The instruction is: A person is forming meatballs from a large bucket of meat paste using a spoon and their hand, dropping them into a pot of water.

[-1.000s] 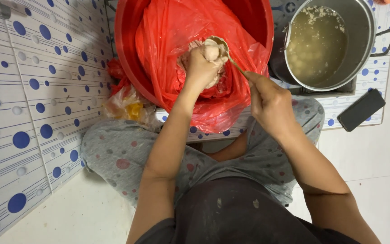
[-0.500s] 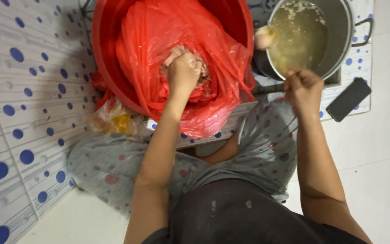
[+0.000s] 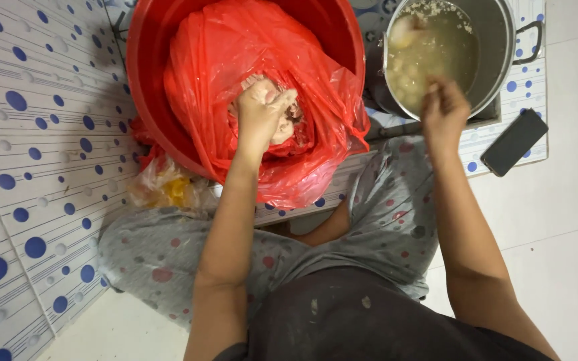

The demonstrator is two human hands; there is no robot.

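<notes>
I see the left hand (image 3: pixel 262 113) closed on a pale lump of dough (image 3: pixel 287 127) inside the red bag (image 3: pixel 235 60) lining the red tub (image 3: pixel 145 100). The right hand (image 3: pixel 444 110) is over the near rim of the metal pot (image 3: pixel 496 53) of cloudy liquid. A phone (image 3: pixel 514 142) lies right of it.

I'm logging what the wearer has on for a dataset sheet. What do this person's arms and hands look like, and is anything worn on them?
Both arms are bare along all that shows: no sleeves, no gloves. No watch, bracelet or ring shows on the left hand or the right hand, though the right one is blurred. Other clothing: a dark, pale-flecked top and grey trousers with red and dark dots.
</notes>
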